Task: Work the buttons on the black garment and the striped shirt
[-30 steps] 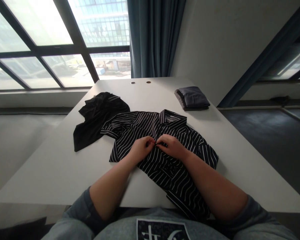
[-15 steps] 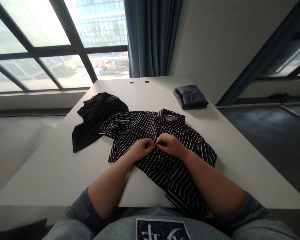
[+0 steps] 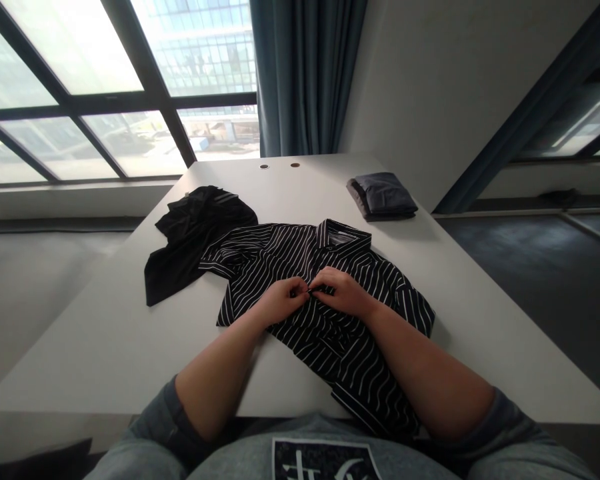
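Together both hands (image 3: 313, 297) pinch striped shirt (image 3: 360, 360) placket.

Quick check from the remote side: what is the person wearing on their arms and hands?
Both hands, left hand and right hand, are bare: no gloves, rings or watch visible. Grey sweatshirt sleeves are pushed up near the elbows, forearms uncovered. The sweatshirt front carries a dark patch with white marking.

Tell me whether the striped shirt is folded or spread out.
Spread out: the striped shirt lies flat on the table, collar and sleeves showing, hem hanging over the near edge.
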The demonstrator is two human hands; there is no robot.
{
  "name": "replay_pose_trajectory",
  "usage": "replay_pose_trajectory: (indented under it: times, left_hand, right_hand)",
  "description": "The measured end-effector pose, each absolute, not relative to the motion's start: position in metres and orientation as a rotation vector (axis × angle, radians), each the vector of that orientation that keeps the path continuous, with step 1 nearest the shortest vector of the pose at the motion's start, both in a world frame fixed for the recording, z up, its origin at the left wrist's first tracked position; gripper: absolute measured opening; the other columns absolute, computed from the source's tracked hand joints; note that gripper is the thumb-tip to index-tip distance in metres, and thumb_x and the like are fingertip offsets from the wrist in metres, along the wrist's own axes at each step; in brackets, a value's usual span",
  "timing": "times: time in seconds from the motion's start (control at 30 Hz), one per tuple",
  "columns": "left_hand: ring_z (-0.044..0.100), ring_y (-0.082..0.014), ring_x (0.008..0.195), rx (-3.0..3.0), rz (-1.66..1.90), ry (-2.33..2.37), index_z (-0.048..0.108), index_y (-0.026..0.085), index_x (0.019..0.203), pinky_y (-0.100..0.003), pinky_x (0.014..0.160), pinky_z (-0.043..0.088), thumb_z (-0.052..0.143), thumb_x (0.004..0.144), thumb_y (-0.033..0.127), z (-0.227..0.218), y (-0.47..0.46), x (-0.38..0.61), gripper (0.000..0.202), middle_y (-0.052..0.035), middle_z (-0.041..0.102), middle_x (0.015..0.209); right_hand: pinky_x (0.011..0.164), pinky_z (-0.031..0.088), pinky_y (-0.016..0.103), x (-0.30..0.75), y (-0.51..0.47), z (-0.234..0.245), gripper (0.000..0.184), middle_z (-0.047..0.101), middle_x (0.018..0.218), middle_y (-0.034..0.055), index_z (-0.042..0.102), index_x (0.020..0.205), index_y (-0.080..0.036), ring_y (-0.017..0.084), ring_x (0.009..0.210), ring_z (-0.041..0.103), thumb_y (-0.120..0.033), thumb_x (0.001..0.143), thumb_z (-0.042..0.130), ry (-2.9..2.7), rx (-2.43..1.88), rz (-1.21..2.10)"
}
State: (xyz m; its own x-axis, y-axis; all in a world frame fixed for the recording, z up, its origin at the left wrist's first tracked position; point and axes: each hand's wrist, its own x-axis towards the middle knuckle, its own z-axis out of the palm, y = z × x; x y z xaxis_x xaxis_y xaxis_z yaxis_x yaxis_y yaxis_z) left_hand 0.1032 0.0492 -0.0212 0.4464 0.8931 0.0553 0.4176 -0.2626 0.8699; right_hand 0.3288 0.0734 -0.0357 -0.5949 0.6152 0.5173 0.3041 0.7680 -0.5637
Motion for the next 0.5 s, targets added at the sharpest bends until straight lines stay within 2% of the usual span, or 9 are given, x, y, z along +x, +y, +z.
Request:
replay_pose_trajectory:
  times: [0.1,0.23,0.37,0.5]
  left_hand:
    - [0.059,-0.0142,0.076,1.873,0.775,1.115,0.063,0.02,0.083,-0.025,0.07,0.043,0.062,0.085,0.019,-0.023,0.0489,0.1047,0.002,0.0015,0.067,0.083]
    - [0.067,-0.0167,0.087,1.855,0.852,1.131,0.057,0.021,0.078,-0.027,0.079,0.048,0.06,0.085,0.016,-0.026,0.0479,0.1076,0.009,-0.0018,0.074,0.095]
    - [0.069,-0.0176,0.089,1.841,0.863,1.149,0.056,0.022,0.079,-0.028,0.079,0.05,0.061,0.087,0.017,-0.0287,0.0491,0.1079,0.01,-0.002,0.076,0.097]
    - [0.069,-0.0172,0.089,1.836,0.878,1.129,0.056,0.022,0.08,-0.028,0.081,0.051,0.062,0.089,0.018,-0.0301,0.0507,0.1067,0.011,-0.0019,0.076,0.098]
  right_hand:
    - [0.082,0.055,0.038,0.3264,0.0738,-0.0379,0.009,0.072,0.089,0.0034,0.07,0.097,-0.022,0.021,0.086,0.064,-0.015,0.091,0.069,-2.266,-0.658,0.517]
    - [0.078,0.054,0.036,0.323,0.0732,-0.0411,0.006,0.072,0.087,0.003,0.069,0.094,-0.022,0.02,0.082,0.062,-0.016,0.093,0.07,-2.273,-0.657,0.481]
    - [0.077,0.054,0.036,0.3233,0.0736,-0.0403,0.002,0.073,0.088,0.0034,0.068,0.097,-0.021,0.02,0.08,0.061,-0.022,0.097,0.07,-2.304,-0.606,0.408]
    - [0.08,0.054,0.038,0.3247,0.074,-0.0372,0.007,0.072,0.091,0.0049,0.067,0.1,-0.021,0.021,0.083,0.061,-0.027,0.1,0.068,-2.318,-0.565,0.366]
